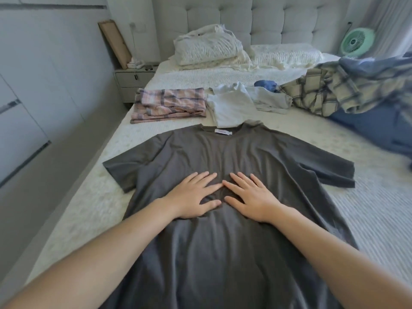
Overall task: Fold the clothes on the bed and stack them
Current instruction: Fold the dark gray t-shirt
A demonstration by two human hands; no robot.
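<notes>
A dark grey T-shirt (223, 253) lies spread flat on the white bed (379, 219), collar away from me, both sleeves out to the sides. My left hand (194, 197) and my right hand (252, 197) press flat on the shirt's chest, side by side, fingers straight and spread, index fingertips almost touching. Beyond the collar a folded pink plaid garment (169, 105) lies at the left. A pale blue-white garment (231, 108) lies loosely folded beside it.
A heap of unfolded clothes, a cream and blue plaid piece (330, 90) and blue fabric (379, 128), covers the bed's right side. Pillows (207, 47) lie against the tufted headboard. A nightstand (133, 83) stands at the left and a green fan (356, 42) at the right.
</notes>
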